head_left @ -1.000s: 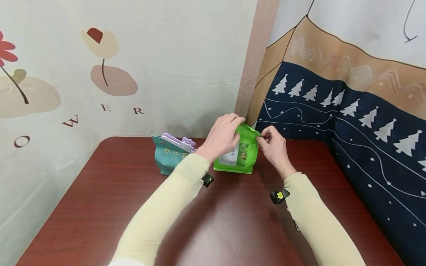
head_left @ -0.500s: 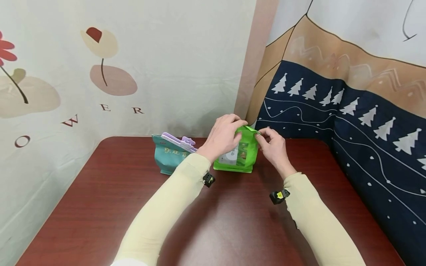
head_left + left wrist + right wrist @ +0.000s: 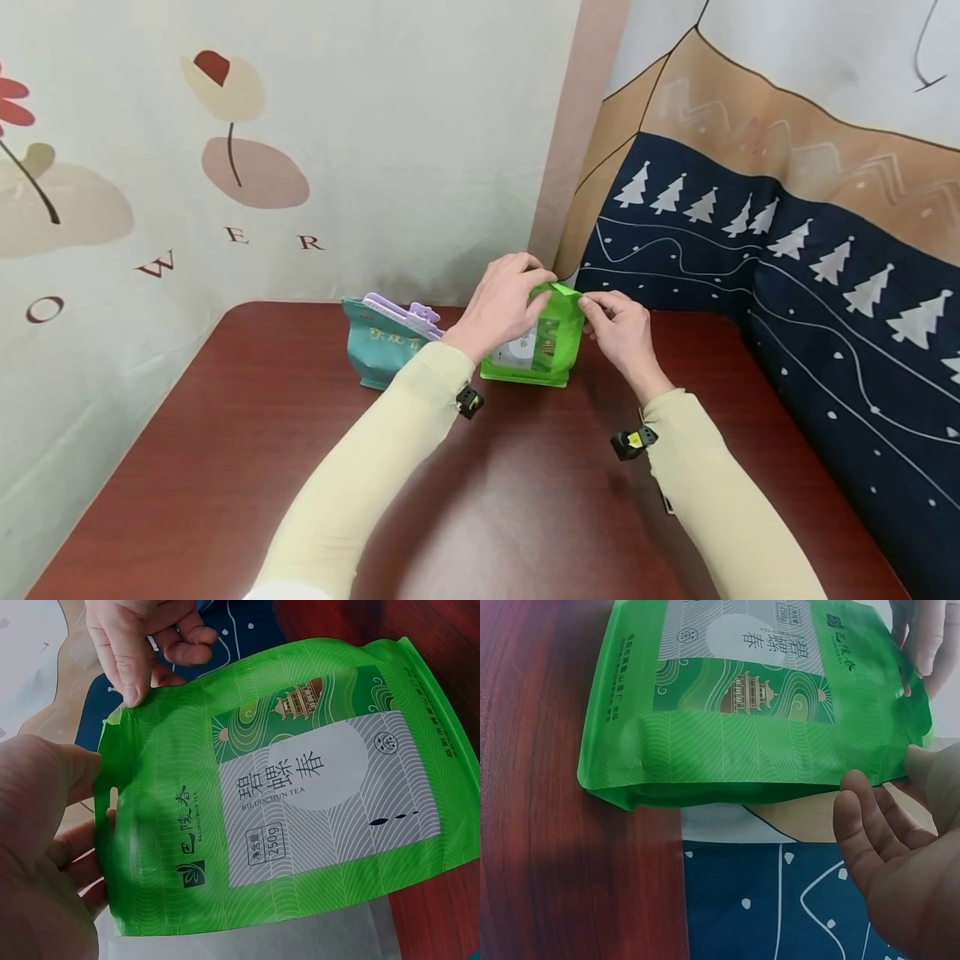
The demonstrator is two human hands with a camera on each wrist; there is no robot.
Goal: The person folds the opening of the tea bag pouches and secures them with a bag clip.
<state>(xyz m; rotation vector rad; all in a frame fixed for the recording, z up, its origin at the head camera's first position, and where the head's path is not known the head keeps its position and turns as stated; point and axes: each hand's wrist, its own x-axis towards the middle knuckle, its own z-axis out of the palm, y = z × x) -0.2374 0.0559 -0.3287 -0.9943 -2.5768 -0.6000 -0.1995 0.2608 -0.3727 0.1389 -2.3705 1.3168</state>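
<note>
A bright green tea bag [image 3: 551,358], printed "Biluochun Tea", stands upright on the table near the back wall. My left hand [image 3: 504,304] reaches over its upper left part; in the left wrist view the left thumb [image 3: 71,761] lies at the top edge, with the fingers behind it. At the opposite top corner my right hand [image 3: 621,329] pinches the bag between thumb and fingers, as the right wrist view also shows. Beside it on the left stands a teal pouch [image 3: 378,346], closed across its top by a lilac bag clip [image 3: 401,315]. My left forearm hides part of the pouch.
The dark red wooden table [image 3: 247,433] ends against a pale printed cloth [image 3: 420,167] at the back and a navy tree-patterned cloth [image 3: 825,350] on the right. A small flat object [image 3: 667,504] lies half hidden under the right forearm.
The right hand has shifted slightly at the top corner, its fingers now straighter along the edge. The left hand stays almost in place. The bag remains where it stood.
</note>
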